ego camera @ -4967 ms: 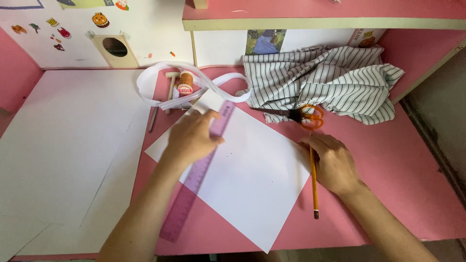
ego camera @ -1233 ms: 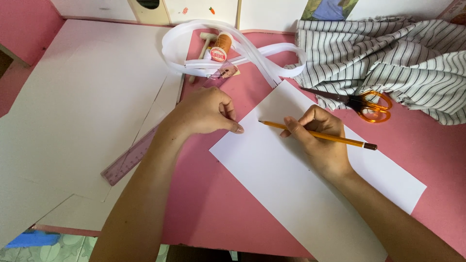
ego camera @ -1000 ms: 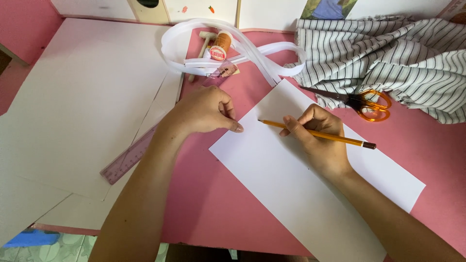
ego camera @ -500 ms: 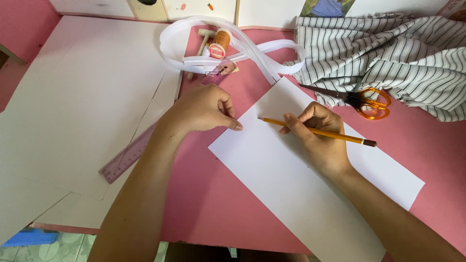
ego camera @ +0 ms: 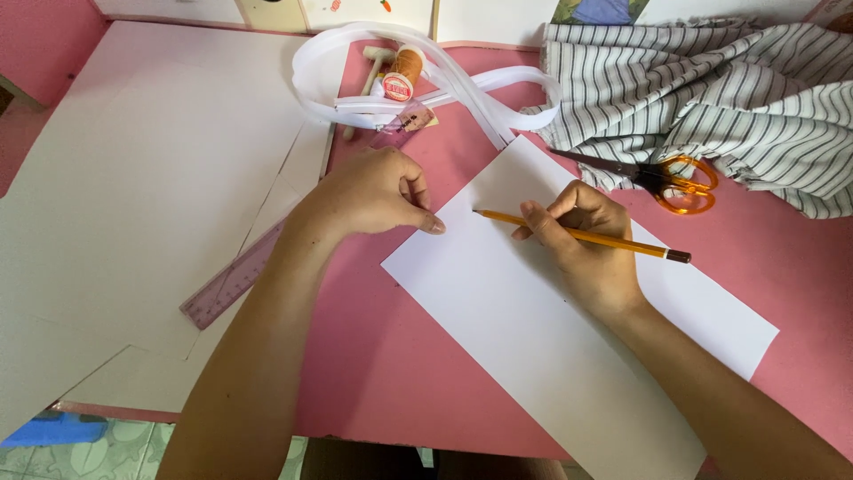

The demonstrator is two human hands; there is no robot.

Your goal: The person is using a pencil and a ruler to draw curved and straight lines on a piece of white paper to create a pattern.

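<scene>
- Head view, centre of the frame: your right hand [ego camera: 582,240] pinches a yellow wooden pencil [ego camera: 582,236] between thumb and fingers, its tip resting on the white rectangular paper sheet [ego camera: 533,338] just left of the hand, its dark end pointing right.
- That sheet lies slantwise on the pink tabletop [ego camera: 373,373], running from upper centre down to the lower right.
- Your left hand [ego camera: 373,191] sits left of centre, fingers curled together, its fingertips pressing the sheet's left edge; it grasps nothing.
- Under your left forearm a translucent pink plastic ruler [ego camera: 233,284] lies at a slant, partly on a large white card sheet [ego camera: 151,178] that fills the left of the frame.
- Top centre: a looped white zipper tape [ego camera: 444,80], an orange thread spool [ego camera: 404,71] and a small wooden-handled tool, too small to identify.
- Upper right: a crumpled grey-and-white striped cloth [ego camera: 711,89], with orange-handled scissors [ego camera: 662,178] lying at its lower edge, well apart from your right hand.
</scene>
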